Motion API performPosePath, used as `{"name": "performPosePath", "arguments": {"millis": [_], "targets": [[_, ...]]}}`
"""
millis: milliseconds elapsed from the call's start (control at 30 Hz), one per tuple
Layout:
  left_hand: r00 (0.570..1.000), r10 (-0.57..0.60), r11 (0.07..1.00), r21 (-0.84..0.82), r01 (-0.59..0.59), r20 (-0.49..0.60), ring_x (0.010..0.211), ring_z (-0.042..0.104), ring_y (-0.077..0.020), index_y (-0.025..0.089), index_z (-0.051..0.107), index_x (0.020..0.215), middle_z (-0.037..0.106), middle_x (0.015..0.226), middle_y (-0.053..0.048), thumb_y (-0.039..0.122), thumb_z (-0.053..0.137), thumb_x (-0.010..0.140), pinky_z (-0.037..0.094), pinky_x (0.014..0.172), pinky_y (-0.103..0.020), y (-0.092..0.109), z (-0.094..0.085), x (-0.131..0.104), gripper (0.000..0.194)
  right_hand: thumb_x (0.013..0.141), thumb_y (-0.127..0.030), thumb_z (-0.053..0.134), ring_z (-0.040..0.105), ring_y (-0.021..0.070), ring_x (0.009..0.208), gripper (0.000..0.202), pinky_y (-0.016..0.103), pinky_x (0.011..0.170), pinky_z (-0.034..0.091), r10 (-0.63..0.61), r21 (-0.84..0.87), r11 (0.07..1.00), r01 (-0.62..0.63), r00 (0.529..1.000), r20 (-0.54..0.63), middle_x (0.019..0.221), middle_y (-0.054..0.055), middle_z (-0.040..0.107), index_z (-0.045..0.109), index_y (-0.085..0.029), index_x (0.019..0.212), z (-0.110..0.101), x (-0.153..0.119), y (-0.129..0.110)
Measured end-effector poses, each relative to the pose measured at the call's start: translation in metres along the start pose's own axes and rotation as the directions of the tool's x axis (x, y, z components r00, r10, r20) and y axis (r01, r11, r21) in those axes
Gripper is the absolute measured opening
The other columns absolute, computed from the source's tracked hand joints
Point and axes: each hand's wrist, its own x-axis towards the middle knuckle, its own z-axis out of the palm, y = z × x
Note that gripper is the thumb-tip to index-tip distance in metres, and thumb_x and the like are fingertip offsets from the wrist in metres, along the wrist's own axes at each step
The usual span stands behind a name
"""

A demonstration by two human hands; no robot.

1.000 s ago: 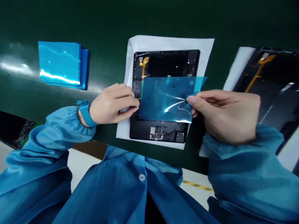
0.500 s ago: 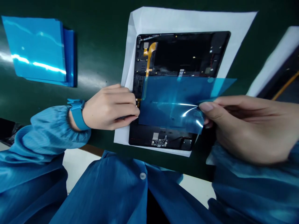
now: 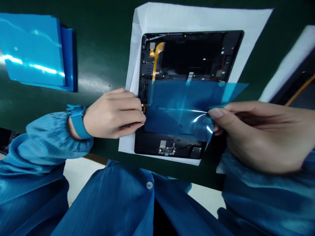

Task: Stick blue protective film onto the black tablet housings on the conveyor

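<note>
An opened black tablet-like device [image 3: 187, 52] with an orange flex cable [image 3: 155, 62] and a small circuit board [image 3: 166, 150] lies on a white sheet [image 3: 209, 16]. A clear blue film [image 3: 177, 108] covers its lower middle part, and the film's right side sticks out past the device. My right hand [image 3: 261, 134] pinches the film's right edge between thumb and fingers, where it bends and shines. At the device's left edge rests my left hand [image 3: 118, 113], its fingers curled together; whatever its fingertips hold is hidden.
A stack of blue film sheets [image 3: 34, 52] lies on the dark green table [image 3: 98, 42] at the left. Another black device [image 3: 299, 78] on white material [image 3: 287, 62] is partly visible at the right edge.
The view has shifted slightly, so the film stack and my left hand appear a little further left. Both hands keep the same pose, and the film looks almost unchanged.
</note>
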Motion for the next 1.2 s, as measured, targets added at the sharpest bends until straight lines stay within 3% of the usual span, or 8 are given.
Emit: {"name": "performPosePath", "arguments": {"millis": [133, 433, 600, 1200], "targets": [[1.0, 0.002, 1.0, -0.006, -0.002, -0.015, 0.072, 0.065, -0.0187, 0.026, 0.074, 0.086, 0.072, 0.082, -0.003, 0.039, 0.055, 0.095, 0.049, 0.072, -0.037, 0.0, 0.0, 0.0, 0.024, 0.082, -0.041, 0.084, 0.065, 0.0154, 0.053, 0.019, 0.031, 0.046, 0.055, -0.061, 0.111, 0.992, 0.054, 0.996, 0.058, 0.066, 0.004, 0.07, 0.08, -0.022, 0.084, -0.002, 0.004, 0.005], [0.981, 0.183, 0.972, 0.16, -0.17, -0.068, 0.07, 0.064, -0.0154, 0.023, 0.071, 0.091, 0.073, 0.084, -0.002, 0.029, 0.055, 0.099, 0.044, 0.065, -0.033, -0.001, 0.0, -0.002, 0.02, 0.075, -0.027, 0.089, 0.063, 0.0092, 0.05, 0.012, 0.02, 0.045, 0.054, -0.042, 0.2, 0.979, 0.033, 0.998, 0.044, 0.065, -0.003, 0.072, 0.082, -0.024, 0.084, -0.001, 0.005, 0.004], [0.953, 0.271, 0.95, 0.197, -0.243, -0.134, 0.072, 0.063, -0.0146, 0.019, 0.07, 0.092, 0.072, 0.084, -0.003, 0.023, 0.056, 0.099, 0.044, 0.064, -0.031, -0.001, 0.0, -0.003, 0.016, 0.073, -0.028, 0.09, 0.063, 0.0078, 0.048, 0.012, 0.017, 0.046, 0.055, 0.013, 0.169, 0.985, -0.02, 0.999, 0.038, 0.062, -0.005, 0.071, 0.082, -0.026, 0.082, -0.001, 0.005, 0.001], [0.956, 0.264, 0.955, 0.177, -0.24, -0.127, 0.073, 0.061, -0.0152, 0.016, 0.07, 0.094, 0.071, 0.085, -0.004, 0.02, 0.061, 0.097, 0.044, 0.066, -0.031, 0.001, -0.003, -0.003, 0.011, 0.073, -0.032, 0.088, 0.063, 0.0105, 0.042, 0.013, 0.017, 0.044, 0.057, 0.034, 0.188, 0.981, -0.053, 0.994, 0.106, 0.059, -0.001, 0.072, 0.082, -0.023, 0.079, -0.001, 0.012, -0.007]]}}
